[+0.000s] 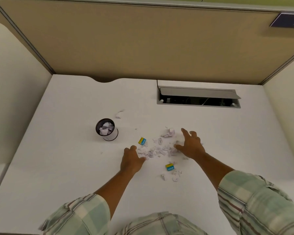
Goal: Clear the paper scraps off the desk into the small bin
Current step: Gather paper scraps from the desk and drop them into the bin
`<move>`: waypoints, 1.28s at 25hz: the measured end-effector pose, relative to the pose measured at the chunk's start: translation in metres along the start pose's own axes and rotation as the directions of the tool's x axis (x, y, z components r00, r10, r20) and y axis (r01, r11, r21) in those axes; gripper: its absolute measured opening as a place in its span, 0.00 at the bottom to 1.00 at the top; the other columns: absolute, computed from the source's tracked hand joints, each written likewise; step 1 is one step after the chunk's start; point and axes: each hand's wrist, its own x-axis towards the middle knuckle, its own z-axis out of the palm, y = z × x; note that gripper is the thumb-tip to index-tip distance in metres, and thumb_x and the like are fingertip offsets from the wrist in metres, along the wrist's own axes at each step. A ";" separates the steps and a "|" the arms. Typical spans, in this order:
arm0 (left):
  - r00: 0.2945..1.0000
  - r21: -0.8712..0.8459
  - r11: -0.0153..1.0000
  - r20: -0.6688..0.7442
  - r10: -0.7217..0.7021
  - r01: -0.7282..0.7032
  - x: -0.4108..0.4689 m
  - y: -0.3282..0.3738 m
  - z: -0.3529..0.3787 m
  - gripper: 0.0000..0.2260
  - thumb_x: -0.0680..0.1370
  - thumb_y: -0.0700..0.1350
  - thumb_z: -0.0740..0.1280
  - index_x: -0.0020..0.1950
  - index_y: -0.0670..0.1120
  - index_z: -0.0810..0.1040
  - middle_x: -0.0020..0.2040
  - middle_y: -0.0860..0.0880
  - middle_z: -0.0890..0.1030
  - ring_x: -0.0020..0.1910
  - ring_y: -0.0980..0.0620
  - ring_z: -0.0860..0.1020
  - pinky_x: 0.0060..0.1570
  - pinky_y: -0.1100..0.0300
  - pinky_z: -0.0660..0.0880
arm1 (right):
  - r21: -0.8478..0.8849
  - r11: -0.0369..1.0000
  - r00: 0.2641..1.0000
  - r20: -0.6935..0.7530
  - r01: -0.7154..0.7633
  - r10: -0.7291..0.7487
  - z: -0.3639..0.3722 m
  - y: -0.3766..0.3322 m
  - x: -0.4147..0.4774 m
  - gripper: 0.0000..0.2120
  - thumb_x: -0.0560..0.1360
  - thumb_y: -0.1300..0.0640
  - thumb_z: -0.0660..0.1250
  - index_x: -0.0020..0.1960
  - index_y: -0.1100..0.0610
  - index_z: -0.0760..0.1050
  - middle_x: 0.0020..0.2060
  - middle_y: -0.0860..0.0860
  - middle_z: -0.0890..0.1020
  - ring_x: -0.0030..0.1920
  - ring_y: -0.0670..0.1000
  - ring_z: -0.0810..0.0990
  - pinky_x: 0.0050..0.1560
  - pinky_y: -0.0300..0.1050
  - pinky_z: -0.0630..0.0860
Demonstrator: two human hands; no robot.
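A heap of small torn paper scraps (pixel 157 150) lies on the white desk (pixel 66 167) between my two hands. My left hand (pixel 131 160) rests at the heap's left edge, fingers curled against the scraps. My right hand (pixel 191 145) hovers at the heap's right side with fingers spread. A crumpled paper ball (pixel 168 133) sits at the heap's far side. More scraps (pixel 173 175) lie nearer me, and a single scrap (pixel 119 114) lies beyond the bin. The small black mesh bin (pixel 106 129), holding crumpled paper, stands to the left of the heap.
Two small yellow-and-blue boxes lie among the scraps, one (pixel 142 141) left of the heap, one (pixel 169 167) nearer me. An open cable hatch (pixel 199 97) is set into the desk at the back right. Beige partition walls enclose the desk on three sides.
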 end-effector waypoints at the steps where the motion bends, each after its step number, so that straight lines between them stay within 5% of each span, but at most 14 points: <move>1: 1.000 -0.010 1.000 -0.008 0.001 -0.001 -0.001 0.007 0.006 0.31 0.74 0.53 0.75 0.73 0.48 0.68 0.67 0.44 0.70 0.63 0.44 0.77 0.54 0.54 0.76 | -0.006 1.000 0.999 0.041 0.006 -0.006 -0.003 0.002 0.006 0.48 0.72 0.37 0.73 0.81 0.44 0.49 0.78 0.59 0.55 0.76 0.66 0.61 0.67 0.64 0.71; 6: 0.999 -0.023 1.000 -0.037 0.020 -0.020 -0.003 0.040 0.035 0.33 0.73 0.51 0.77 0.75 0.48 0.67 0.69 0.43 0.70 0.66 0.43 0.76 0.60 0.54 0.77 | -0.071 0.986 0.976 0.170 0.148 -0.134 -0.001 -0.009 0.031 0.61 0.62 0.33 0.79 0.80 0.39 0.41 0.79 0.60 0.51 0.76 0.69 0.59 0.70 0.66 0.67; 11: 0.996 0.062 0.995 -0.033 0.086 -0.084 0.005 0.062 0.045 0.33 0.75 0.50 0.75 0.76 0.46 0.67 0.74 0.42 0.68 0.72 0.43 0.72 0.68 0.54 0.71 | -0.182 0.940 0.943 0.222 0.289 -0.247 0.021 -0.023 0.034 0.62 0.61 0.40 0.83 0.81 0.41 0.44 0.74 0.60 0.57 0.70 0.65 0.66 0.65 0.61 0.75; 14: 0.990 0.059 0.988 -0.015 0.140 -0.139 0.010 0.075 0.047 0.30 0.76 0.47 0.74 0.75 0.44 0.69 0.71 0.41 0.71 0.69 0.43 0.74 0.67 0.57 0.72 | -0.211 0.919 0.935 0.202 0.332 -0.292 0.037 -0.029 0.029 0.53 0.65 0.45 0.81 0.79 0.46 0.52 0.71 0.60 0.60 0.65 0.63 0.71 0.61 0.56 0.78; 17: 0.987 0.041 0.987 0.003 0.158 -0.158 0.017 0.081 0.049 0.24 0.79 0.45 0.71 0.74 0.44 0.72 0.69 0.42 0.74 0.67 0.45 0.76 0.64 0.60 0.72 | -0.152 0.927 0.935 0.148 0.343 -0.322 0.048 -0.033 0.024 0.32 0.73 0.48 0.75 0.73 0.49 0.66 0.66 0.58 0.65 0.61 0.61 0.75 0.60 0.55 0.79; 21: 0.976 0.088 0.973 -0.005 0.216 -0.214 0.024 0.079 0.051 0.10 0.80 0.45 0.69 0.58 0.43 0.82 0.55 0.41 0.80 0.56 0.45 0.79 0.54 0.61 0.75 | -0.075 0.937 0.939 0.082 0.341 -0.335 0.058 -0.036 0.022 0.10 0.81 0.51 0.63 0.59 0.54 0.72 0.51 0.51 0.73 0.50 0.55 0.79 0.47 0.48 0.78; 25: 0.982 0.020 0.982 -0.016 0.187 -0.187 0.026 0.077 0.055 0.09 0.81 0.45 0.68 0.50 0.41 0.85 0.49 0.41 0.84 0.47 0.48 0.80 0.45 0.63 0.72 | -0.078 0.948 0.951 0.003 0.307 -0.308 0.065 -0.039 0.024 0.07 0.81 0.54 0.59 0.53 0.57 0.71 0.40 0.48 0.73 0.38 0.48 0.76 0.36 0.40 0.68; 29: 0.983 -0.033 0.982 0.015 0.185 -0.185 0.028 0.074 0.050 0.10 0.79 0.44 0.70 0.50 0.38 0.86 0.47 0.39 0.86 0.47 0.44 0.83 0.48 0.58 0.77 | -0.005 0.956 0.955 0.037 0.294 -0.294 0.061 -0.038 0.024 0.06 0.78 0.60 0.67 0.52 0.58 0.82 0.49 0.56 0.76 0.48 0.56 0.80 0.46 0.41 0.72; 32: 0.976 -0.063 0.974 -0.029 0.216 -0.217 0.023 0.068 0.042 0.08 0.78 0.43 0.72 0.51 0.39 0.87 0.47 0.41 0.87 0.44 0.49 0.81 0.46 0.63 0.75 | 0.065 0.961 0.962 0.007 0.270 -0.271 0.056 -0.041 0.018 0.05 0.76 0.55 0.73 0.48 0.57 0.84 0.44 0.55 0.79 0.44 0.53 0.80 0.42 0.40 0.71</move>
